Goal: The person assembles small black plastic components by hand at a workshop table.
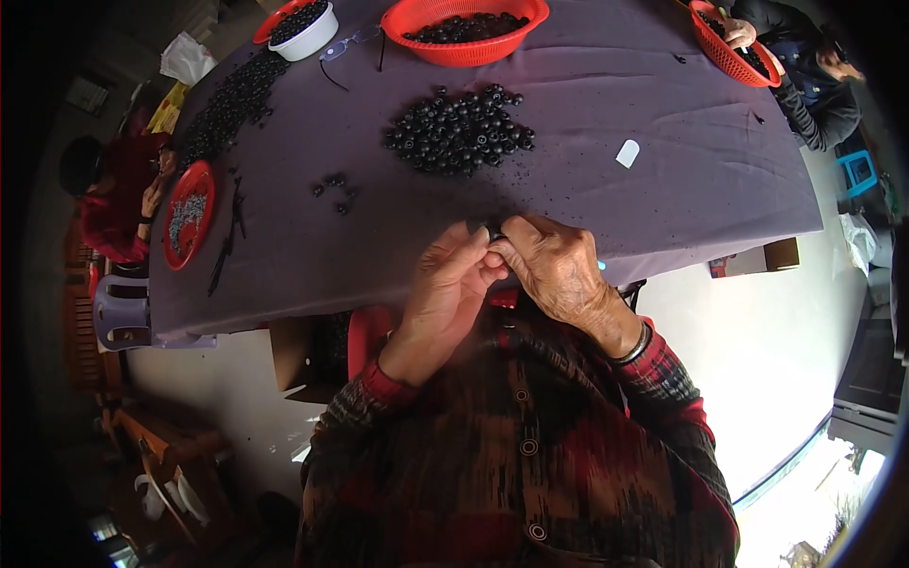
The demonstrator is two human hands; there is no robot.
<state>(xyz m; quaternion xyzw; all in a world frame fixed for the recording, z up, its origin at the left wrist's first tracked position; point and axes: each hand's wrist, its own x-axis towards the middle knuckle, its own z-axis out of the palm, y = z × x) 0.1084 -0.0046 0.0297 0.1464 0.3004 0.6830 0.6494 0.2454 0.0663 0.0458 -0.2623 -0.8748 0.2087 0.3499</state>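
My left hand (443, 289) and my right hand (563, 275) meet fingertip to fingertip over the table's near edge. Both are closed in a pinch on a small black piece (492, 230), mostly covered by the fingers. It resembles the loose round black pieces, some with a hole, in the pile (461, 131) just beyond my hands. A few more black pieces (336, 192) lie apart, left of that pile. Beside the right hand's outer edge a small light-blue tip (601, 266) shows; whether the hand holds it cannot be made out.
A red basket (464, 52) of black pieces stands at the far side, with a white bowl (305, 38) and glasses (350, 43) to its left. A red tray (192, 216) sits left. Two people work at the table's sides, one at a red basket (734, 57). A white tag (627, 153) lies right.
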